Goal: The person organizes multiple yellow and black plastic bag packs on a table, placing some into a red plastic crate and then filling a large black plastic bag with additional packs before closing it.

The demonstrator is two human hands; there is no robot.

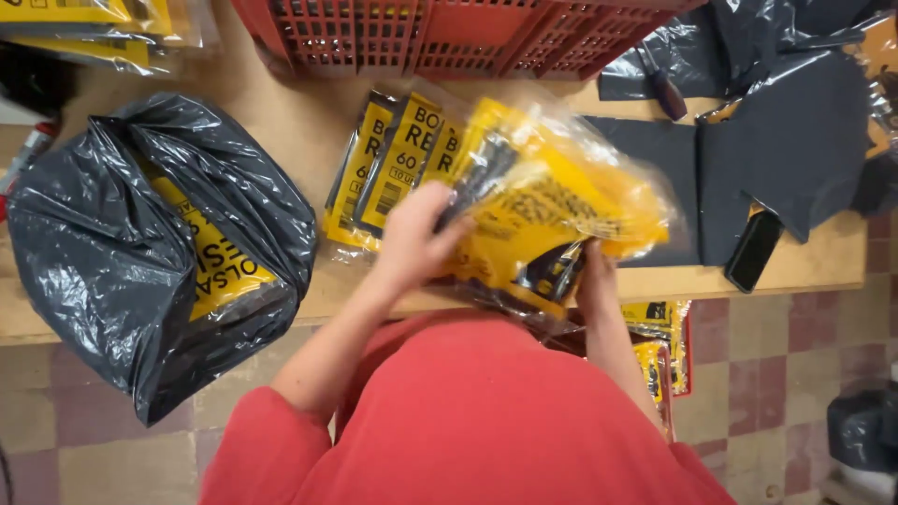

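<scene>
Left hand [412, 238] grip clamped on upper left edge of clear plastic bag of yellow packets [552, 210]; right hand [595, 273] grip closed on its lower edge from beneath. Bag tilted, held just above worktop [281, 122] edge, between both hands. Yellow-and-black packets [388, 164] lie flat behind it.

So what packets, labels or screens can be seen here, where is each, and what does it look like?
Clear bag of yellow-and-black packets: held over the table edge by left hand and right hand.
Flat yellow-and-black packets: fanned on the table behind the left hand.
Black bin bag: left, bulging, yellow label showing.
Phone: right table edge, dark screen.
Yellow packets: below the table, right.
</scene>
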